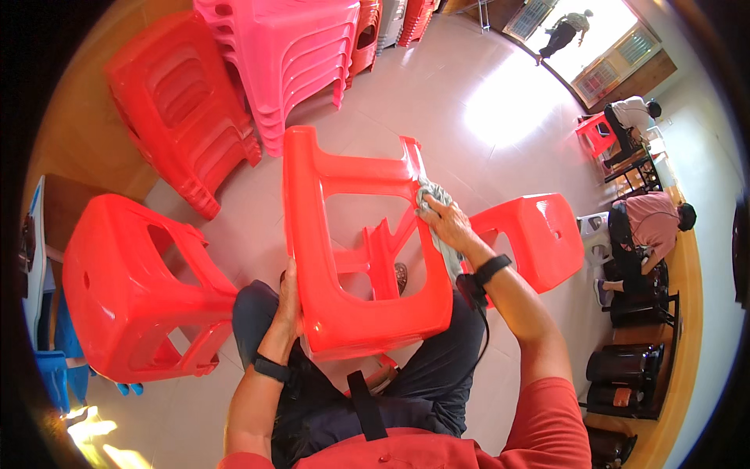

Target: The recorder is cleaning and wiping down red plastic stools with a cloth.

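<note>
A red plastic stool [363, 319] lies on its side across my lap, its legs pointing away from me. My left hand [287, 299] grips the stool's left side, the fingers partly hidden behind it. With my right hand [445, 220] I press a grey cloth [432, 193] against the stool's right leg, a little below its foot. A second red stool [140, 293] stands on the floor to my left. Another red stool [545, 240] stands to my right, partly behind my right forearm.
A stack of pink stools [304, 53] rises ahead, beside tilted red stools [181, 111] at the wooden wall. On the right, two people sit along a wooden ledge [688, 328] with dark glossy containers [621, 363]. Another person [565, 35] is at the bright doorway. Blue plastic items [53, 369] are at far left.
</note>
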